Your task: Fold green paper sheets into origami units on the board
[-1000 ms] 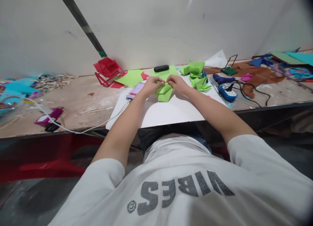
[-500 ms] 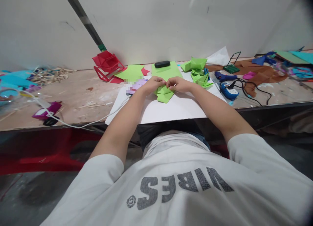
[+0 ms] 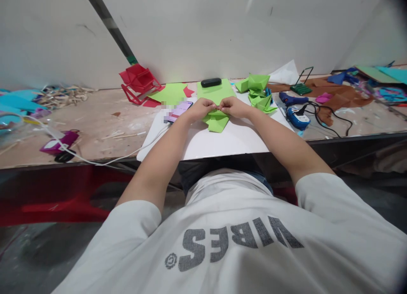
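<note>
A folded piece of green paper point(image 3: 217, 121) lies over the white board point(image 3: 203, 148), its far edge pinched from both sides. My left hand point(image 3: 202, 107) has its fingers closed on the left part of that edge. Close beside it, my right hand point(image 3: 234, 106) grips the right part between thumb and fingers. The fingertips nearly meet, and the fold under them is partly hidden. Left of my left hand rests a phone point(image 3: 180, 111) with a lit screen. Folded green paper shapes point(image 3: 256, 88) stand beyond my right hand.
A black case point(image 3: 211, 82) sits on a flat green sheet point(image 3: 219, 93) near the wall. A small red folded chair point(image 3: 140, 83) stands at back left. To the right are a blue glue gun point(image 3: 292, 99), a blue power socket point(image 3: 298, 117) and black cables. A white cable point(image 3: 111, 162) crosses the left side.
My right hand's fingers have shifted slightly along the paper's far edge and uncurled a little. The folded green paper has turned a little, its near end moving slightly right.
</note>
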Demonstrator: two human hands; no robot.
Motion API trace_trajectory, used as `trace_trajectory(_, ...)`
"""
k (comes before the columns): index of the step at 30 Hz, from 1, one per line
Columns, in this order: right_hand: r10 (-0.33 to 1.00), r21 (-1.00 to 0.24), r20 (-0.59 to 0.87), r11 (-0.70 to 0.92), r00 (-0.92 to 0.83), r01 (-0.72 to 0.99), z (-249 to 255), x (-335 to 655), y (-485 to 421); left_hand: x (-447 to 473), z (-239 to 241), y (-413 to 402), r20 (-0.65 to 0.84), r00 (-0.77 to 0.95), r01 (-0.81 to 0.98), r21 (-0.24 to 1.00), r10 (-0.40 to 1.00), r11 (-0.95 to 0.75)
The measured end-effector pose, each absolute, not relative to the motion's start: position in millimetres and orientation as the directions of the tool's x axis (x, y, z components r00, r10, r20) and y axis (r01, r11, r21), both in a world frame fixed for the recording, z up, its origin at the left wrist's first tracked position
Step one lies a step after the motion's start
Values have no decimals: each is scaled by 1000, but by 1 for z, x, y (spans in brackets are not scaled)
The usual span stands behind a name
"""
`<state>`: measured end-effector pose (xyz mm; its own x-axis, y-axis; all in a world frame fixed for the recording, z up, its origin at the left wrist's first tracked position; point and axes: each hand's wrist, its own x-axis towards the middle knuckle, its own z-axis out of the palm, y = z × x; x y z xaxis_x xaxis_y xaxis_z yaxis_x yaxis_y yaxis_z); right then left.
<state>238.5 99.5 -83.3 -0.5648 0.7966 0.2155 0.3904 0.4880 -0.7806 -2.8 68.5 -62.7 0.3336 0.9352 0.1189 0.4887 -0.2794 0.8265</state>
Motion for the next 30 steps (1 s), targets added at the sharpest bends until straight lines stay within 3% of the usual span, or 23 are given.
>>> trace_trajectory(6, 816, -727, 317, 536, -483, 428, -85, 237, 103, 0, -66, 70, 172, 320, 466, 827, 932, -313)
trace_trajectory(17, 805, -706, 454, 587, -383, 395, -93, 235, 110, 10, -71, 63, 120, 282, 326, 921, 952, -213)
trace_trajectory(23, 789, -684, 468, 609, -398, 402, -95, 234, 107, 11, -69, 61, 33, 199, 368, 924, 979, -106)
trace_trajectory(30, 774, -675, 470, 625, -424, 392, -92, 233, 102, 7, -66, 72, 230, 86, 406, 881, 969, -245)
